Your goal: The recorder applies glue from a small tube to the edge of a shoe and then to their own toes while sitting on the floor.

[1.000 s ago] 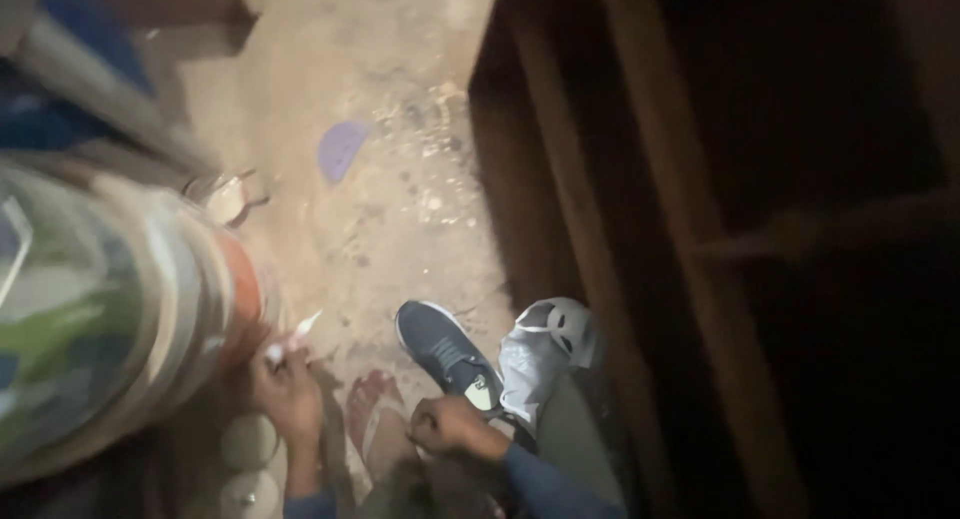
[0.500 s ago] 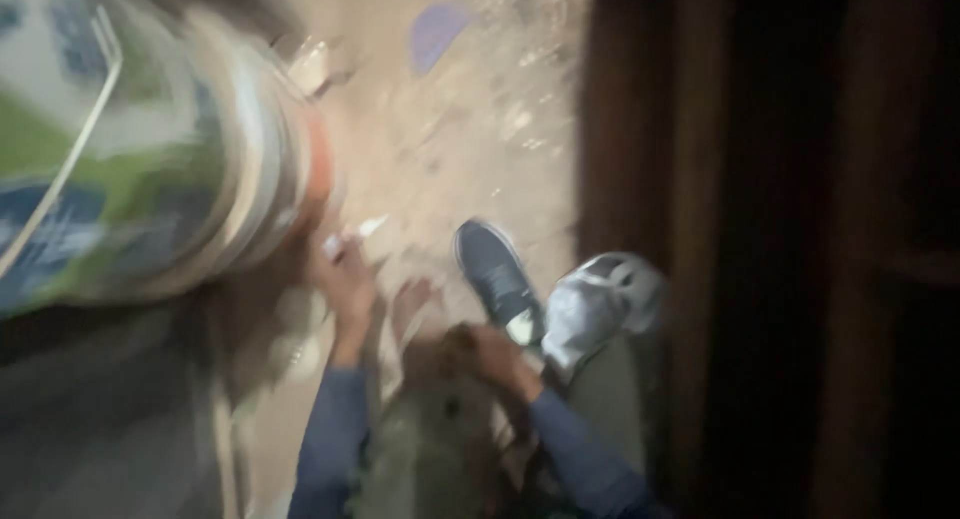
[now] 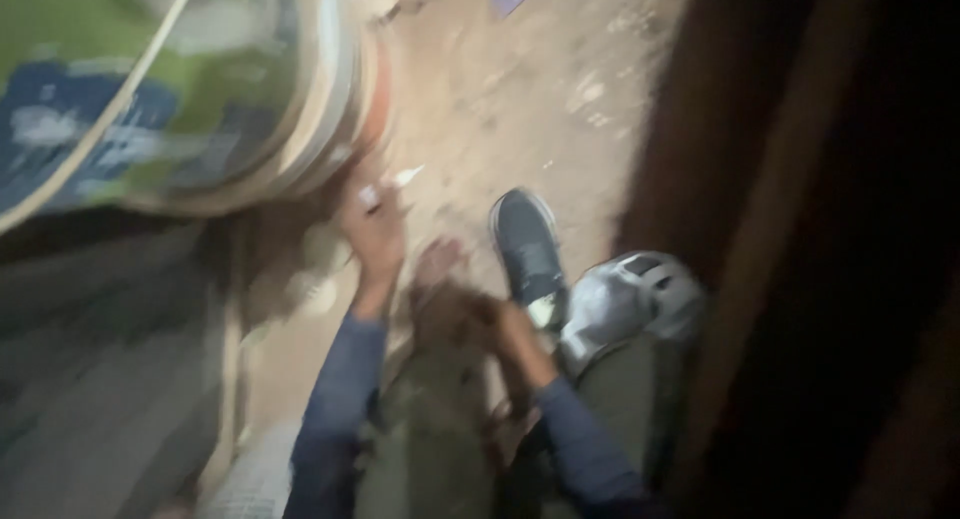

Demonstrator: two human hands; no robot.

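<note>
Left hand [image 3: 372, 229], grip pinched narrow on a small white object [image 3: 405, 177] at the large bucket's [image 3: 180, 89] 5 o'clock edge; right hand [image 3: 480, 324], grip blurred beyond telling, beside the grey shoe [image 3: 527, 244]; a steady pinch seems advisable.

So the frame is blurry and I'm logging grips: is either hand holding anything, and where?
The left hand pinches a small white object at its near end. The right hand's grip cannot be told.
</note>
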